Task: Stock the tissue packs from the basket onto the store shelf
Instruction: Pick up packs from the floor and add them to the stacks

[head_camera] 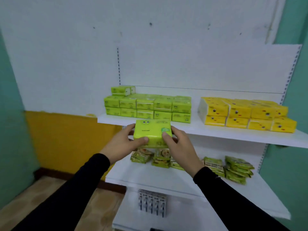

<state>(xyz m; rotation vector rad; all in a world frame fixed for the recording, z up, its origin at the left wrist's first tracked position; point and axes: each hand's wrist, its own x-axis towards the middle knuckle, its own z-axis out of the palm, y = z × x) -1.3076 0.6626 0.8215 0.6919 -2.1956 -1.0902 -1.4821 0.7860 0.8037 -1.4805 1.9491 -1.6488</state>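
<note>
A green tissue pack sits in a two-handed grip, the left hand and right hand each curled round one end, thumbs on its near face. It is held just before the upper shelf edge, below the stacked green packs, with yellow packs off to the right.

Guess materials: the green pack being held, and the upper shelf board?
Green tissue pack: looks like thin glossy plastic film over soft paper; it shows sheen and printing, and dents slightly under the thumbs of the left hand and right hand. Upper shelf board: smooth matte white, probably painted metal or laminate; the slotted uprights hint at metal, but the surface alone can't confirm it.
</note>
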